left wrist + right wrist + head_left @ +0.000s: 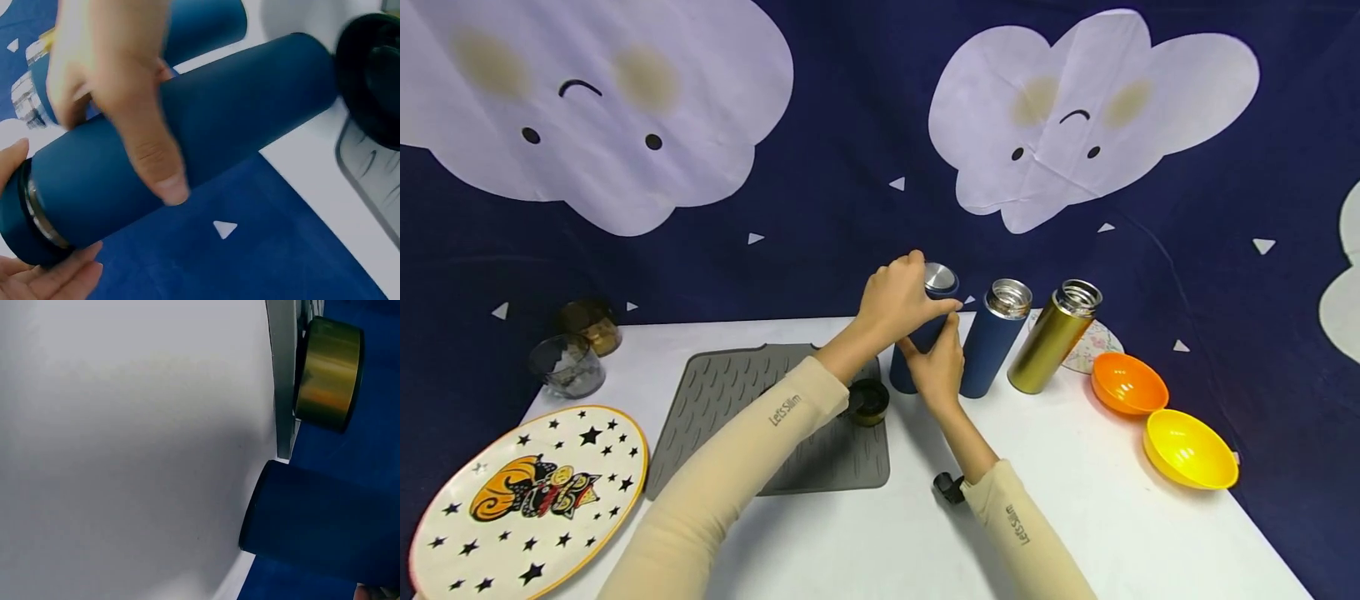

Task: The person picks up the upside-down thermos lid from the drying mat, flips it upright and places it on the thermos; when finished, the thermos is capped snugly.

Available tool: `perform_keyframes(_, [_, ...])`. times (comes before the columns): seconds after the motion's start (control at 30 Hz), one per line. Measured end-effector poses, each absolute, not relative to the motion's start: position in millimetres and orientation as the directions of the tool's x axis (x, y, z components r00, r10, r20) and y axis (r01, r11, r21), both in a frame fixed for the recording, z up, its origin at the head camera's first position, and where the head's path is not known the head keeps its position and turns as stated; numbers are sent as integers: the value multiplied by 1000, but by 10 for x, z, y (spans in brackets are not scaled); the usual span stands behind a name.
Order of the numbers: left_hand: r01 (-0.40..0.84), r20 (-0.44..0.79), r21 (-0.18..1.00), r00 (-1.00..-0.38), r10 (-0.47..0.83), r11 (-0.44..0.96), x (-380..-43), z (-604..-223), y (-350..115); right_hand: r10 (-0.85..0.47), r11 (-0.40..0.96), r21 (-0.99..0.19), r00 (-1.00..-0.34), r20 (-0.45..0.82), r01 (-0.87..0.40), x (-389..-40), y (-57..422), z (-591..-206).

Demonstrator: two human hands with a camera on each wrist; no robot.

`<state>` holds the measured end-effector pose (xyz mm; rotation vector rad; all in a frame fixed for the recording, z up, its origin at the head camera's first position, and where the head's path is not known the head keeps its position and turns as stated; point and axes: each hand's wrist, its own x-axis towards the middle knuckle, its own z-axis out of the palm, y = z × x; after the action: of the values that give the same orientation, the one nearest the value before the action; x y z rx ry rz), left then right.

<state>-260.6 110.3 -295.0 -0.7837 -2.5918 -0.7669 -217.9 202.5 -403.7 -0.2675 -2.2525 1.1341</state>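
Observation:
A blue thermos bottle (904, 367) stands upright on the white table with its steel-topped lid (940, 277) on. My left hand (895, 300) grips the lid from above, with fingers and thumb round its rim. Lower down, my right hand (940, 371) holds the bottle's body; in the left wrist view its thumb lies across the blue wall (244, 106). Just to the right stands a second blue thermos (988, 350) with an uncovered steel mouth. Beyond it is a gold thermos (1051, 350), also lidless. A gold-sided cap (329, 374) with a black inside sits on the mat.
A grey drying mat (730, 400) lies left of the bottles. Further left are an oval star-patterned plate (617, 500) and two glass cups (576, 379). An orange bowl (1127, 383), a yellow bowl (1189, 450) and a patterned plate (1093, 346) are at the right.

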Motion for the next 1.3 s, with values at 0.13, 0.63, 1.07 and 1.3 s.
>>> perform_keyframes(0.13, [598, 377, 602, -797, 472, 529, -2676, -3057, 1051, 423, 610, -787, -803, 420, -91, -2182, 2018, -4062])
perform_keyframes(0.63, [564, 476, 820, -765, 435, 95, -2724, -3322, 949, 417, 630, -768, -783, 461, -117, -2181, 2016, -4096])
perform_keyframes(1.07, [441, 378, 896, -815, 439, 47, -2727, -3309, 1017, 420, 630, -768, -782, 461, -115, -2200, 2033, -4104])
perform_keyframes(1.3, [459, 393, 887, -805, 444, 48, -2761, -3311, 1026, 423, 639, -762, -779, 462, -105, -2204, 2047, -4090])
